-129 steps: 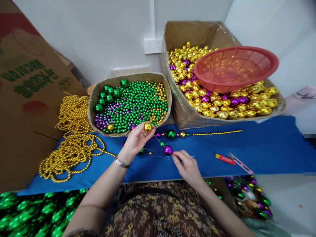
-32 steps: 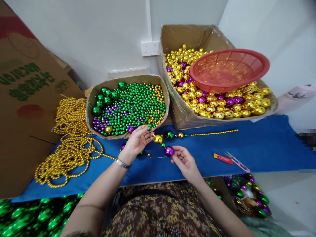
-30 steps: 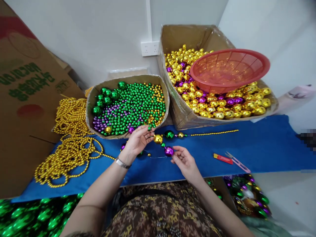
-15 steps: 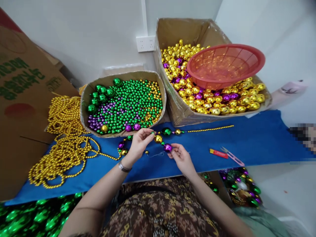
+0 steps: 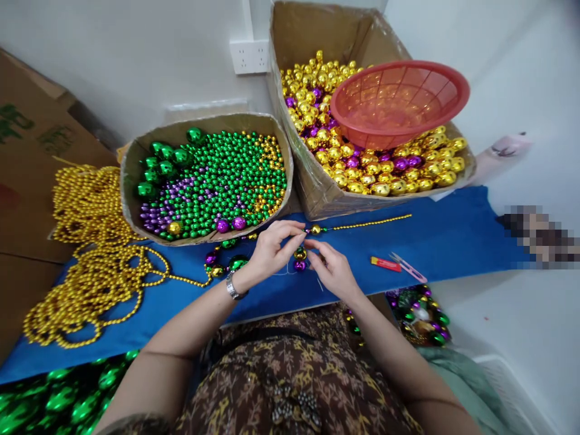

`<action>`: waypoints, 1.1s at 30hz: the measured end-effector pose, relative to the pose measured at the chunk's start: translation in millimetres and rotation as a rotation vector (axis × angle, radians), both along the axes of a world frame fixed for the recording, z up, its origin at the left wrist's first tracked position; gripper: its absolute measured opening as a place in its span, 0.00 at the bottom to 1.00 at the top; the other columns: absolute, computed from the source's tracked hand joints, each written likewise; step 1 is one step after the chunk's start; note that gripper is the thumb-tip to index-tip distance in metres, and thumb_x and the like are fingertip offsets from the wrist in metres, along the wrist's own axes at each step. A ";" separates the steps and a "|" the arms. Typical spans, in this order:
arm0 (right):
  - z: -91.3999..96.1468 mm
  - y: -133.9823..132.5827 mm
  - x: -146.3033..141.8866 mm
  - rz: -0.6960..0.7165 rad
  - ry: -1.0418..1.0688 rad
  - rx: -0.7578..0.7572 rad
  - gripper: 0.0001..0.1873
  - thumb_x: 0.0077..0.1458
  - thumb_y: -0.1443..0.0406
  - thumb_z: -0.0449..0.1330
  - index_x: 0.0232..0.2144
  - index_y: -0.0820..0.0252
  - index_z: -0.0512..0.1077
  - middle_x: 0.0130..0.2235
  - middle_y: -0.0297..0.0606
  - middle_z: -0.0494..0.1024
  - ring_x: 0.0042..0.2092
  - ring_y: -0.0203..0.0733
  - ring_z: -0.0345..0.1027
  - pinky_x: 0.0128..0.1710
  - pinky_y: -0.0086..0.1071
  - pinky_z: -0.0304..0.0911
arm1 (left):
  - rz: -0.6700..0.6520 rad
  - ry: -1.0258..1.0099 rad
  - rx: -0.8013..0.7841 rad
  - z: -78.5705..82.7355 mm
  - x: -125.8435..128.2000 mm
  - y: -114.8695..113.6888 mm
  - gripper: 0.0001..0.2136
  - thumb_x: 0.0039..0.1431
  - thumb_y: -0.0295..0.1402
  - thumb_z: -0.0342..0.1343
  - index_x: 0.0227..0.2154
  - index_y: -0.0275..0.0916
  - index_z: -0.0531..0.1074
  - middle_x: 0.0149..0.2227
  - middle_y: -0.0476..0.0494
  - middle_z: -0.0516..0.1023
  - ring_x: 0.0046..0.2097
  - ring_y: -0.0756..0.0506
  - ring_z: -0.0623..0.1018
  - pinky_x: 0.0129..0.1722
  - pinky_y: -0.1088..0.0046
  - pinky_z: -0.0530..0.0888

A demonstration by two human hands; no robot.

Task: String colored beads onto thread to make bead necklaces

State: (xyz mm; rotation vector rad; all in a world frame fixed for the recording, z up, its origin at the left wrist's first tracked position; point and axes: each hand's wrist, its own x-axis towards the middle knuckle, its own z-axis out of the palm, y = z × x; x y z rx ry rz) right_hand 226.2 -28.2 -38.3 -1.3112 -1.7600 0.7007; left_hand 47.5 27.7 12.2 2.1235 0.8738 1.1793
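Observation:
My left hand (image 5: 272, 251) and my right hand (image 5: 330, 269) meet over the blue cloth (image 5: 453, 241), fingers pinched together around a strand of beads. A purple ball (image 5: 299, 264) and a gold bead (image 5: 299, 254) sit between the two hands. The strand runs right past a gold bead (image 5: 316, 229) into a thin gold bead string (image 5: 371, 223). Green, purple and gold balls (image 5: 224, 263) trail left of my left wrist.
A cardboard tray of green, purple and gold beads (image 5: 212, 181) stands behind my hands. A box of gold balls (image 5: 376, 169) holds a red basket (image 5: 399, 99). Gold bead chains (image 5: 95, 254) lie left. A red lighter (image 5: 385, 263) and thread snips (image 5: 408, 267) lie right.
Both hands have closed in on each other and now pinch the strand together; the gold ball from my left hand is threaded on the strand. The view tilted down.

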 end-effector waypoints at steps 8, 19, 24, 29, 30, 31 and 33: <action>-2.4 6.7 0.2 -0.027 -0.046 0.097 0.10 0.64 0.61 0.52 0.38 0.57 0.72 0.35 0.39 0.77 0.36 0.41 0.74 0.40 0.34 0.70 | -0.030 -0.110 0.041 21.2 19.8 -0.9 0.05 0.62 0.31 0.54 0.34 0.37 0.74 0.40 0.40 0.80 0.44 0.47 0.78 0.45 0.68 0.74; -4.9 -0.4 6.6 -0.186 0.340 -0.185 0.17 0.64 0.51 0.47 0.40 0.55 0.65 0.23 0.28 0.70 0.22 0.32 0.66 0.24 0.25 0.64 | -0.192 0.398 0.046 -72.3 24.1 -11.4 0.21 0.58 0.32 0.55 0.54 0.37 0.66 0.55 0.35 0.72 0.58 0.39 0.69 0.56 0.56 0.67; 6.0 -4.9 17.7 -0.251 0.482 -0.085 0.17 0.63 0.50 0.49 0.40 0.56 0.66 0.19 0.24 0.61 0.19 0.29 0.55 0.19 0.22 0.54 | -0.193 0.732 0.139 -87.9 36.9 -11.1 0.13 0.62 0.38 0.52 0.46 0.39 0.71 0.47 0.37 0.75 0.54 0.38 0.70 0.58 0.48 0.59; 16.3 -5.1 63.7 -0.473 0.696 0.083 0.15 0.60 0.50 0.55 0.36 0.55 0.65 0.18 0.21 0.59 0.17 0.27 0.50 0.17 0.20 0.50 | -0.097 0.860 0.179 -92.3 13.1 -14.2 0.12 0.64 0.37 0.48 0.43 0.38 0.71 0.39 0.40 0.73 0.43 0.41 0.72 0.49 0.57 0.66; 16.8 -4.7 72.6 -0.515 0.720 0.096 0.16 0.59 0.50 0.56 0.36 0.55 0.64 0.18 0.21 0.59 0.17 0.26 0.49 0.16 0.20 0.50 | -0.074 0.871 0.190 -92.5 5.0 -15.9 0.12 0.64 0.37 0.48 0.43 0.37 0.71 0.39 0.39 0.73 0.42 0.40 0.71 0.47 0.58 0.67; 16.6 -4.2 79.8 -0.549 0.737 0.100 0.16 0.58 0.49 0.57 0.35 0.55 0.64 0.18 0.20 0.58 0.16 0.26 0.49 0.16 0.20 0.50 | -0.053 0.875 0.197 -92.7 -3.4 -17.7 0.12 0.64 0.37 0.48 0.44 0.37 0.71 0.39 0.39 0.72 0.42 0.40 0.71 0.45 0.59 0.67; 14.5 -3.6 87.7 -0.588 0.762 0.078 0.17 0.57 0.49 0.57 0.34 0.55 0.64 0.17 0.20 0.58 0.16 0.26 0.48 0.15 0.20 0.51 | -0.023 0.868 0.199 -93.8 -19.5 -21.2 0.13 0.64 0.37 0.48 0.46 0.38 0.71 0.39 0.38 0.72 0.42 0.40 0.71 0.45 0.59 0.67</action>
